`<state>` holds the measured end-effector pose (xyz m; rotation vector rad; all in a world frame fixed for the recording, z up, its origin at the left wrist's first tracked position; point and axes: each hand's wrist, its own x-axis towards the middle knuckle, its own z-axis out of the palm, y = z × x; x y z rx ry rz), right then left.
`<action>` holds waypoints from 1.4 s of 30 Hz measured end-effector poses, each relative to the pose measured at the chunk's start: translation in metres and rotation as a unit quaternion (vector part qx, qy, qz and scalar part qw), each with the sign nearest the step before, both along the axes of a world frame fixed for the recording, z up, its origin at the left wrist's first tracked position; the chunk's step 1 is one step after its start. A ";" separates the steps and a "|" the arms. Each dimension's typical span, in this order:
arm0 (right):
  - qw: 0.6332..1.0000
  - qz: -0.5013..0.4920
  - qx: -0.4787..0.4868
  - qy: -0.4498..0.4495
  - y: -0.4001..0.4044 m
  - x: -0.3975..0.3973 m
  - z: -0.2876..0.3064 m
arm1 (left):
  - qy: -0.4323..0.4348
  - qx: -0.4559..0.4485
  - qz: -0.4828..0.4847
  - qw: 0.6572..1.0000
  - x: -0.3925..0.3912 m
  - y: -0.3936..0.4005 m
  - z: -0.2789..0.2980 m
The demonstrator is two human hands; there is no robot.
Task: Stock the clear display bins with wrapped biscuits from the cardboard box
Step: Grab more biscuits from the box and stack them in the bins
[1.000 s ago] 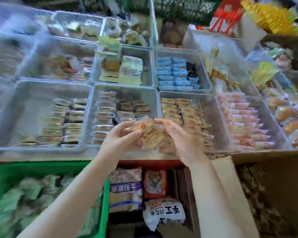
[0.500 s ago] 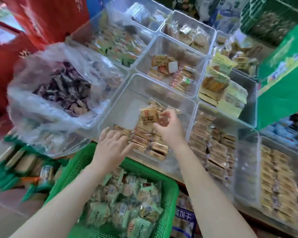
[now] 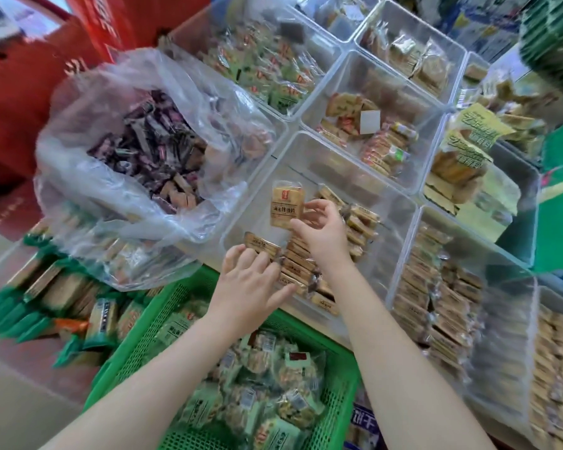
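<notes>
Pinching a wrapped biscuit (image 3: 286, 203) upright by its right edge, the right hand (image 3: 322, 229) is holding it over the clear bin (image 3: 309, 151), above the biscuit rows (image 3: 306, 271). The left hand (image 3: 251, 287) is resting with fingers (image 3: 241, 258) spread and straight on the nearest packets at the bin's front-left, beside a green basket (image 3: 163, 319).

A shop display seen from above in even daylight. Red cartons (image 3: 30, 102) stand at far left beside a clear plastic bag of dark-wrapped sweets (image 3: 150, 151). A green plastic crate (image 3: 182, 303) of green packets sits near; pale floor (image 3: 10, 414) shows at near left.
</notes>
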<state>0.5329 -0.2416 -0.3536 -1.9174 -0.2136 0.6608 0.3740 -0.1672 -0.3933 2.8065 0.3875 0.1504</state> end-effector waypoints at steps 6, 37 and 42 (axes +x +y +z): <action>0.957 0.165 -0.181 -0.155 0.007 0.001 -0.021 | -0.013 -0.002 0.005 1.000 0.000 -0.001 -0.004; 0.887 -0.431 0.005 -0.165 -0.485 -0.078 0.140 | 0.169 -0.365 -0.180 0.897 0.071 -0.352 0.116; 0.785 -0.605 -0.025 -0.132 -0.665 -0.098 0.107 | 0.253 -0.449 -0.180 0.837 0.074 -0.529 0.112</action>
